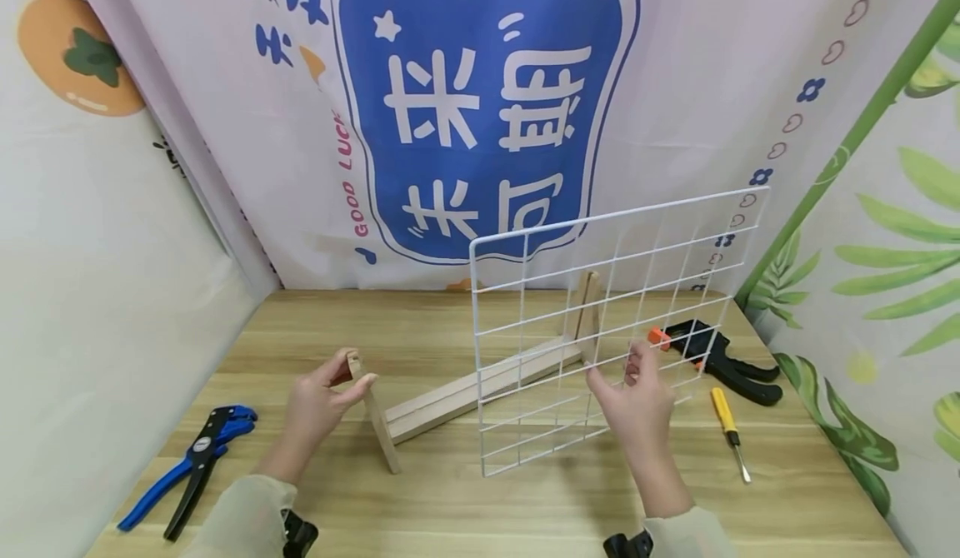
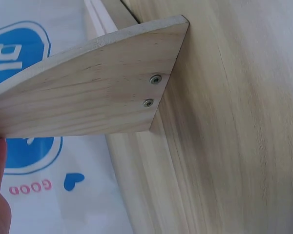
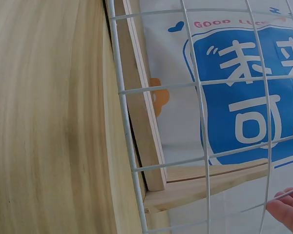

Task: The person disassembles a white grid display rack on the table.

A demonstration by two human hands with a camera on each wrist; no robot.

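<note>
A wooden stand (image 1: 450, 406) has two upright end boards joined by low wooden rails. My left hand (image 1: 318, 408) grips the upper part of the near-left end board (image 1: 381, 431), fingers behind it and thumb on the near side. Two screw heads (image 2: 155, 79) show on that board's outer face in the left wrist view. My right hand (image 1: 637, 408) pinches a white wire grid (image 1: 477, 358) between thumb and fingers. The grid stands upright in front of the stand's right part, overlapping the far-right end board (image 1: 590, 312) in the head view.
Blue-and-black wire strippers (image 1: 201, 450) lie at the left of the wooden table (image 1: 480, 508). On the right are a black clamp (image 1: 720, 358) with orange pads and a yellow-handled screwdriver (image 1: 726, 420). A printed cloth (image 1: 300, 175) hangs behind the table.
</note>
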